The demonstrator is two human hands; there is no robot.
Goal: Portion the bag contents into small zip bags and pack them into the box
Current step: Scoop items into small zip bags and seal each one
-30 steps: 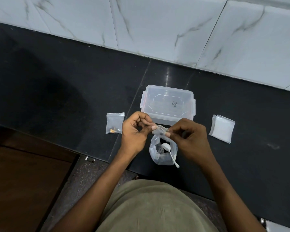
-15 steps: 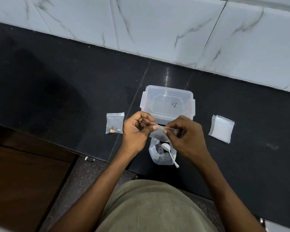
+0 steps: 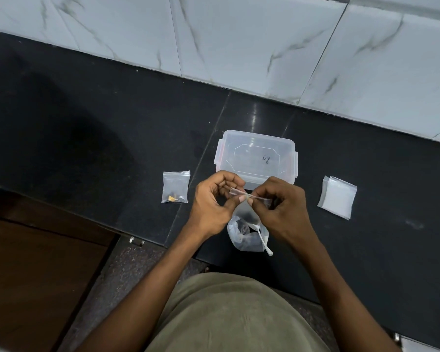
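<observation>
Above the near edge of the black counter (image 3: 87,138), I see my left hand (image 3: 214,207) and right hand (image 3: 280,207) pinching the top strip of a small zip bag (image 3: 241,196). Under them lies the source bag (image 3: 247,235) with a white spoon (image 3: 263,243). Behind stands the lidded box (image 3: 257,158); a filled zip bag (image 3: 175,186) lies left, empty bags (image 3: 338,196) right.

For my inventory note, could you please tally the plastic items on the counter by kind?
Small zip bags, single: 2, one filled on the counter, one pinched by the left hand and right hand at
Stack of empty zip bags: 1
Large bag: 1
Spoon: 1
Lidded box: 1
Total: 6
</observation>
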